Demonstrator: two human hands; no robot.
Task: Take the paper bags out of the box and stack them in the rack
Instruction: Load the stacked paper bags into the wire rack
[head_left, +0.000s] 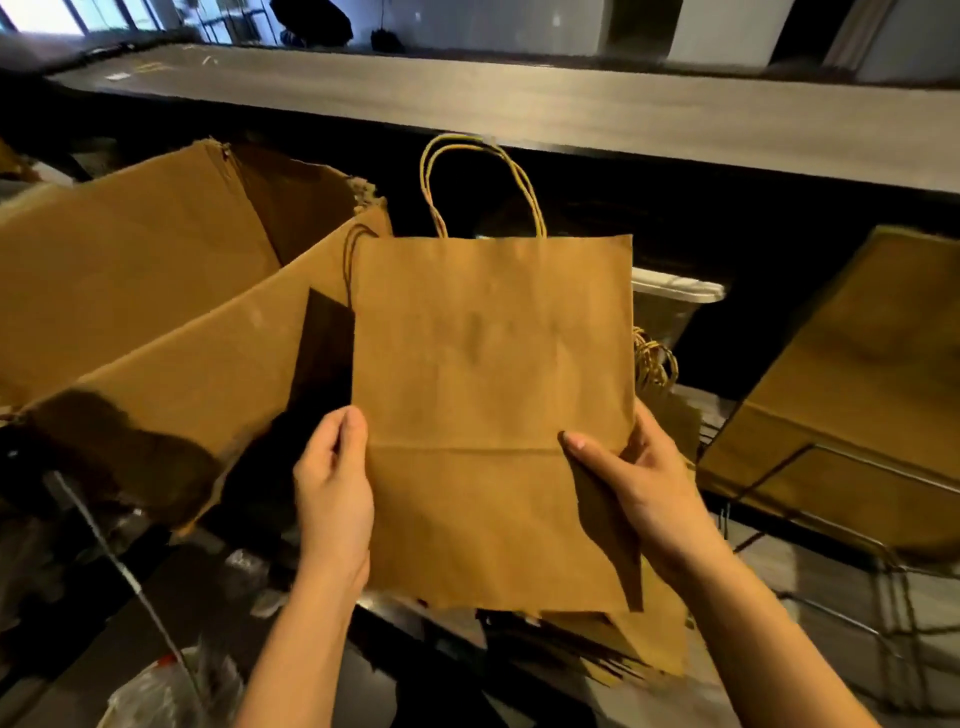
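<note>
Left hand (332, 488) grips left edge of flat paper bag (493, 395); right hand (631, 486) pinches right edge, thumb on front. Open box (171, 312) just left.

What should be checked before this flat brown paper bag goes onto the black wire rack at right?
1. Left hand grips the flat brown paper bag at its left edge: ok.
2. Right hand grips its right edge: ok.
3. Bag out of the open brown cardboard box: ok.
4. Twisted paper handles unsnagged: ok.
5. Space left on the black wire rack above its stacked brown bags: cannot tell.
</note>
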